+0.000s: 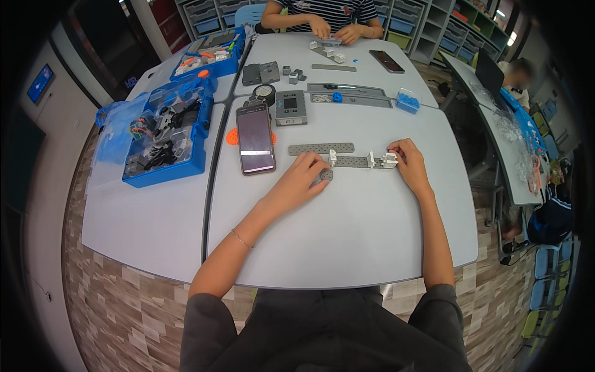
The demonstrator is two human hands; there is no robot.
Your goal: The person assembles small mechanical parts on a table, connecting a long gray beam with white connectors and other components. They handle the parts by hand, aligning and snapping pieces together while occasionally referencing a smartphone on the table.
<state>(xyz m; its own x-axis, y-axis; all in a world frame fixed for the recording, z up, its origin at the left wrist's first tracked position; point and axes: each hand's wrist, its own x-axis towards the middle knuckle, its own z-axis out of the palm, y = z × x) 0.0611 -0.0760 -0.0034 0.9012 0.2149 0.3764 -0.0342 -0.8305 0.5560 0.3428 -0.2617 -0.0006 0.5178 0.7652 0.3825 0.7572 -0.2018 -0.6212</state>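
A grey perforated beam [354, 162] with white connector pieces lies on the white table [347, 229]. My right hand [410, 162] pinches the white connector at its right end. My left hand [305, 178] rests at the beam's left end, fingertips on a small grey gear [326, 175]. A second grey perforated strip [320, 149] lies loose just behind the left hand.
A smartphone [255, 137] lies left of the strip, with an orange gear [232, 136] beside it. A grey control unit [290, 107] and a blue parts box [164, 133] sit farther back and left. Across the table another person's hands [338, 30] hold grey parts.
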